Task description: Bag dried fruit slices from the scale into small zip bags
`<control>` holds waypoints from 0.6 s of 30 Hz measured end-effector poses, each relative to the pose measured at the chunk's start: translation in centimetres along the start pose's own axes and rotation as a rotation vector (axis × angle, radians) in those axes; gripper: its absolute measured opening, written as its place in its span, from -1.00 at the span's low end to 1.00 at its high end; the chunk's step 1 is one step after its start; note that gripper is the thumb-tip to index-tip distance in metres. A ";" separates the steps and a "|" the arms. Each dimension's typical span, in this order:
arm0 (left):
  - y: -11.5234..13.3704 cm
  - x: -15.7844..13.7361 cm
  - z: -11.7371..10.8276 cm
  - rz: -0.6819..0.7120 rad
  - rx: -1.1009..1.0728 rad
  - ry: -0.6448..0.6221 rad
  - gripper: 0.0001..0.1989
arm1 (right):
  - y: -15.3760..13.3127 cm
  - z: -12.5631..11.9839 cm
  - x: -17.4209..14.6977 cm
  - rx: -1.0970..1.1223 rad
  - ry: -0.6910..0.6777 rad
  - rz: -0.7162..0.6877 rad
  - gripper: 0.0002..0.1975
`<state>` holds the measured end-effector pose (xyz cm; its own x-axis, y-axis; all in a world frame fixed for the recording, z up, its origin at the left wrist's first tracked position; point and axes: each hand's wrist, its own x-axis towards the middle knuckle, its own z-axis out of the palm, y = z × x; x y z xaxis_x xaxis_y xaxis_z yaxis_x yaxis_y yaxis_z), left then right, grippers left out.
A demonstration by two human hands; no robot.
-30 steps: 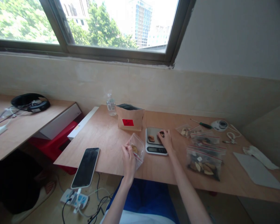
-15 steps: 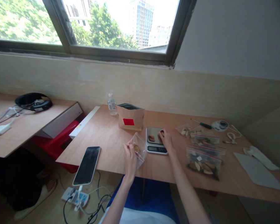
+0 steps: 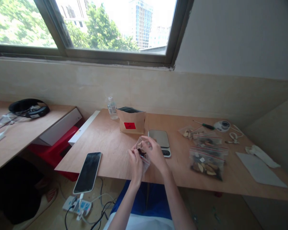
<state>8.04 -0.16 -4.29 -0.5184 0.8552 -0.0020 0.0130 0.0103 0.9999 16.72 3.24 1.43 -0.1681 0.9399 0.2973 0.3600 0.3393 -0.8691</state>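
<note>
Clear plastic bag (image 3: 142, 153) held over desk (image 3: 110, 140) edge, just left of scale (image 3: 160, 140).
L hand (image 3: 135, 162) pinches bag mouth; R hand (image 3: 155, 152) closed on other side. Bag looks light, floppy, slick w/ loose bits inside; best held at rim.

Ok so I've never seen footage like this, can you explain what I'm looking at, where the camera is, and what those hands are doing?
There is no machine here. One camera sits on a person's head and looks forward and down, so the two bare arms are that person's own. The left hand and the right hand both hold a small clear bag with dark pieces inside, just above the wooden table. Behind it lies a kitchen scale, its plate bare. There is also a brown paper pouch, a small bottle, a phone and filled zip bags to the right.
</note>
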 end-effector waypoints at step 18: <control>-0.8 0.7 -0.6 -0.069 -0.052 0.063 -0.72 | 14.9 -1.8 3.5 -0.394 -0.055 -0.093 -0.75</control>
<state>7.10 0.13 -5.13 -0.5694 0.8189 -0.0716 -0.0680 0.0398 0.9969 23.14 11.62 -9.74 -0.2616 0.9047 0.3362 0.6635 0.4216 -0.6180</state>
